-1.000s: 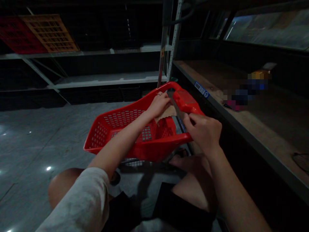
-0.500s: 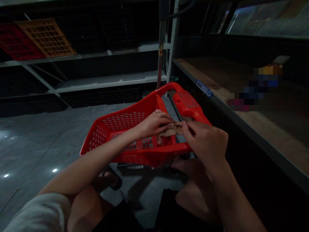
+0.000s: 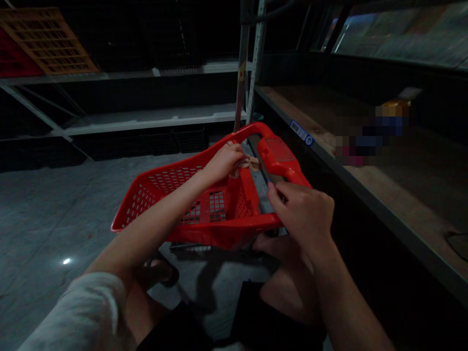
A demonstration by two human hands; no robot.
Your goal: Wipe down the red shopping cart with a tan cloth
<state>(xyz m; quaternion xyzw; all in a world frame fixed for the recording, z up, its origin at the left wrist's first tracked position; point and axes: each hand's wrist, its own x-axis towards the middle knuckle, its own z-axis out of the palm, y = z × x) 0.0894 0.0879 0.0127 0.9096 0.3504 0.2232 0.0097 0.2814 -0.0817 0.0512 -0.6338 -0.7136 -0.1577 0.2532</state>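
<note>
left hand (image 3: 223, 163) has slid farther into the basket since the earlier frame and taken the scrap with it, leaving a gap between it and right hand (image 3: 302, 212), which were almost touching before. left hand's grip is closed, fingers pinched on a crumpled tan scrap (image 3: 249, 163), paper or cloth, i can't tell which, its torn edge poking past the fingertips just inside the far corner of the red plastic basket (image 3: 141, 202). that scrap sits right beside the basket's chunky red handle (image 3: 280, 156), close to its inner edge, not resting on the mesh floor below. right hand's fingers are half curled at the near edge of that handle, just by a dark metal strip (image 3: 272, 178); whether they have hold of anything, i can't tell. open room lies in the basket's hollow under left forearm and out over the grey floor (image 3: 47, 209) to the left. on the right, the dark edge of a wooden shelf (image 3: 380, 195) runs close alongside the basket, with a blue label (image 3: 302, 133) on its lip and blurred goods (image 3: 369, 134) farther in.
</note>
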